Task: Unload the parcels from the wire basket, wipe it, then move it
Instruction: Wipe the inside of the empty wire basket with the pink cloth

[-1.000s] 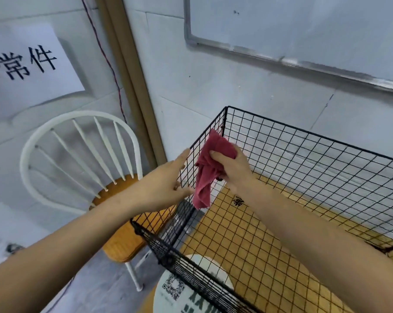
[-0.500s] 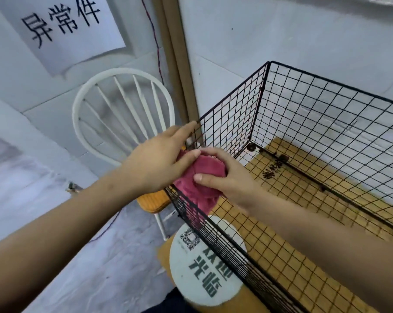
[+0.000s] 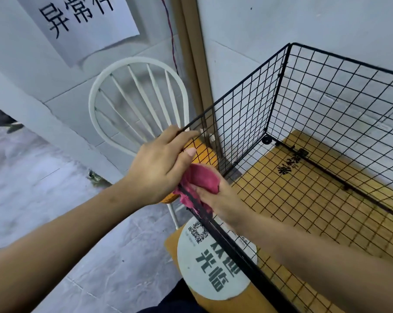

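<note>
White chair [image 3: 138, 60], grey floor [image 3: 44, 177], perhaps tiled wall [image 3: 258, 30]

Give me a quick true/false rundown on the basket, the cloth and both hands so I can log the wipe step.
1. No parcels lie in the visible part of the wire basket. True.
2. The right hand reaches inside the basket and holds a red cloth at its near left corner. True.
3. The left hand hangs idle, clear of the basket. False: it holds the top wire of the basket's left panel.
4. The cloth lies flat on the basket floor. False: it is bunched in the right hand, against the corner wires.
5. A white chair stands left of the basket. True.
</note>
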